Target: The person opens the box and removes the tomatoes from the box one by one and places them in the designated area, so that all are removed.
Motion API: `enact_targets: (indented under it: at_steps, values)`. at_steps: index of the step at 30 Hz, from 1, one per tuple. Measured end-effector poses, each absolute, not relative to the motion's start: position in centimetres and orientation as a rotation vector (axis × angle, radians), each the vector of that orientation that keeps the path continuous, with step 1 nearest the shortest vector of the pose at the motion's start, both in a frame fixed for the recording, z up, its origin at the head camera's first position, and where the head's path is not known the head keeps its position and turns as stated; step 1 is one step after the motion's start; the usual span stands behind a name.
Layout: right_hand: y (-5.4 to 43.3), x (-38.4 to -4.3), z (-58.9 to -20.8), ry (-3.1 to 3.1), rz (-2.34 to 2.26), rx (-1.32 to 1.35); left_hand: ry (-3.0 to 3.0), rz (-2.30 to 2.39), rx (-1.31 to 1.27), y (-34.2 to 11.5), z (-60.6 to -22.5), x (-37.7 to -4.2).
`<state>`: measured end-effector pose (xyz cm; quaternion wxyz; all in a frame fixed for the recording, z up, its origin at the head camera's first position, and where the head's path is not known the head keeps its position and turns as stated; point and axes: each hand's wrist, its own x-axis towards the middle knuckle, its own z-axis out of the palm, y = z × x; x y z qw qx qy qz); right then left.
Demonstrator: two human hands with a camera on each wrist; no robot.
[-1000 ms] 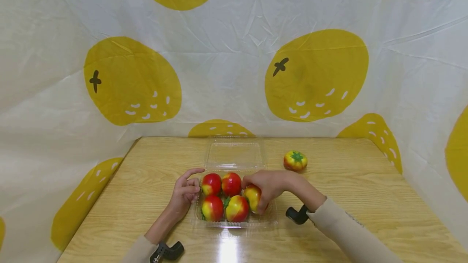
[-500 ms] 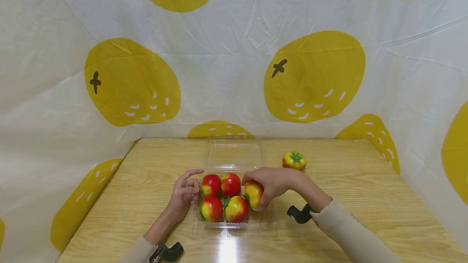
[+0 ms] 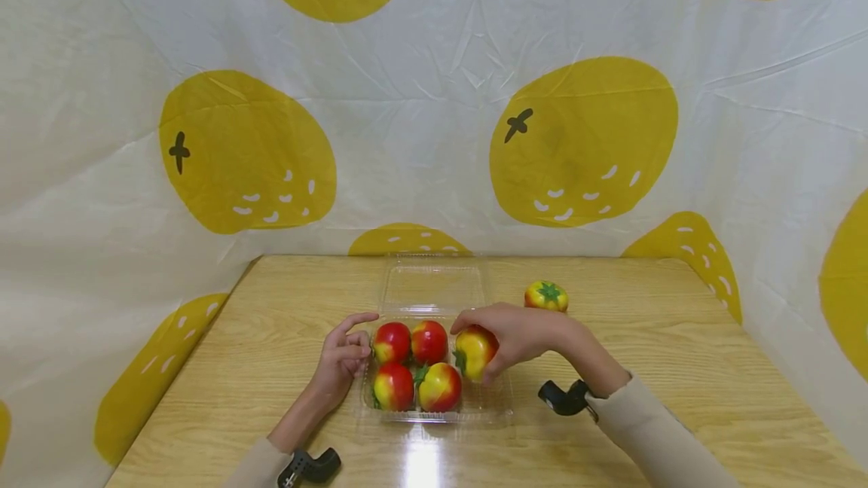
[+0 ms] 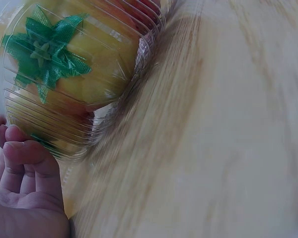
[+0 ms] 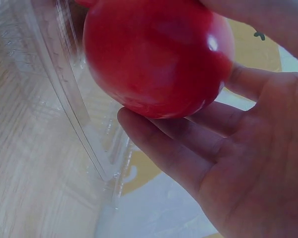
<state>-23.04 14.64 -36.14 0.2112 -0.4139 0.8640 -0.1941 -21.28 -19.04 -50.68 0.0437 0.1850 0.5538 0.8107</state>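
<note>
A clear plastic clamshell container (image 3: 484, 416) stands on the table with its lid folded back. Several red-and-yellow artificial tomatoes (image 3: 395, 386) with green leafy tops sit in its left and middle parts. My right hand (image 3: 518, 331) grips another tomato (image 3: 476, 352) over the container's right side; in the right wrist view, this tomato (image 5: 159, 54) shows its red, glossy side between thumb and fingers. At the container's left edge, my left hand (image 3: 337, 364) pinches the rim, index finger stretched out. The left wrist view shows these fingertips (image 4: 20, 148) against the ribbed plastic wall.
One more tomato (image 3: 546, 296) lies on the wooden table (image 3: 610, 285) behind the right hand. The transparent lid (image 3: 434, 286) lies toward the back edge. A fruit-patterned cloth (image 3: 420, 134) hangs behind and beside the table.
My right hand has shifted slightly back and to the right with its tomato, which has turned so its green top shows more at the left. My left hand stays at the rim.
</note>
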Motion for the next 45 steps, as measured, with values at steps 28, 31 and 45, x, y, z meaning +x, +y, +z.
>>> enact_targets:
  at_steps: [28,31,45]
  values:
    - [17.6,-22.0,-36.5,2.446,-0.857,-1.200,1.697,2.461,0.526,-19.2,-50.7,-21.2]
    - [18.0,-21.9,-36.6,2.448,-0.897,-1.167,1.697,2.468,0.531,-19.2,-50.7,-21.3]
    - [19.0,-21.8,-37.4,2.488,-1.114,-1.131,1.696,2.476,0.532,-19.3,-51.0,-21.4]
